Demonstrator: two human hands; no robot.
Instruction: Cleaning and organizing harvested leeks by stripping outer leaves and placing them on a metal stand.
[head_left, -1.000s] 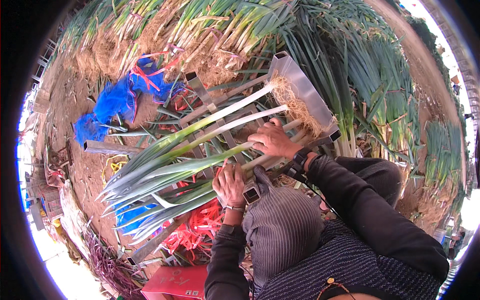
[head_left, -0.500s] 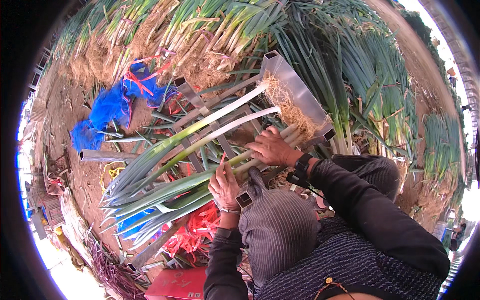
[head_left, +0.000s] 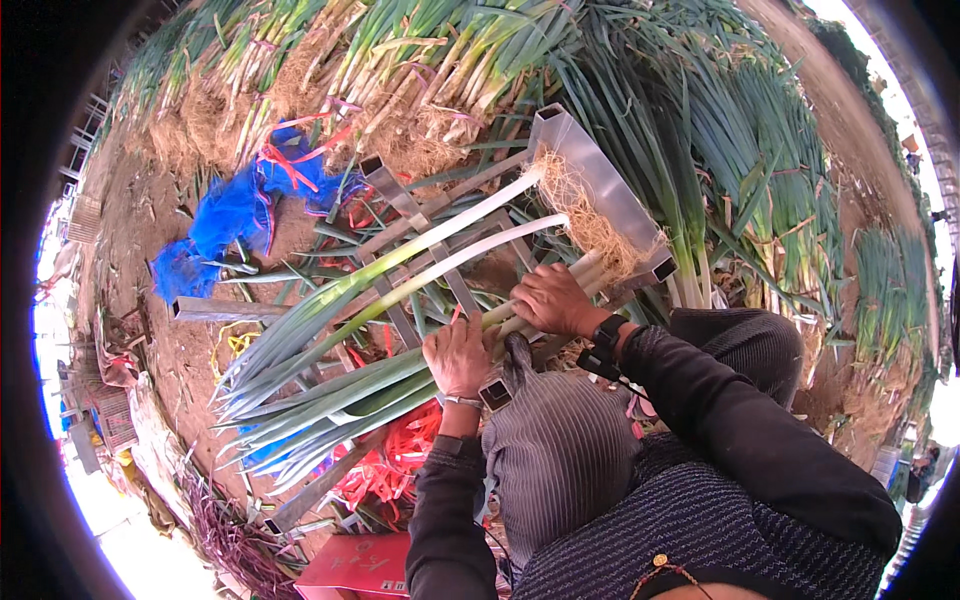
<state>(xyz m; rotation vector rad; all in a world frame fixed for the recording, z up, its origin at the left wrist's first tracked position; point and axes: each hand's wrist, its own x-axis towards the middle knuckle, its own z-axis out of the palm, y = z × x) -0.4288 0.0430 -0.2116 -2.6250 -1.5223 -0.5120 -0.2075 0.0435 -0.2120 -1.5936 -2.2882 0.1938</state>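
Note:
Several long leeks [head_left: 400,270] with white stalks and green tops lie across a grey metal frame [head_left: 600,185], their stringy roots against its end plate. My left hand [head_left: 458,355] rests on the green stalks near the frame's near rail. My right hand [head_left: 550,300] presses down on the white stalks of the nearest leeks, fingers curled over them. A dark watch sits on my right wrist. The leek tops fan out to the left.
Heaps of leeks [head_left: 720,110] ring the frame at the back and right. A blue net bag [head_left: 230,215] lies on the dirt at left. Red ties [head_left: 385,465] are piled under the frame. A red box [head_left: 350,565] sits by my left elbow.
Both hands have stayed on the near leeks, shifting only slightly along the stalks. The two upper leeks lie where they were.

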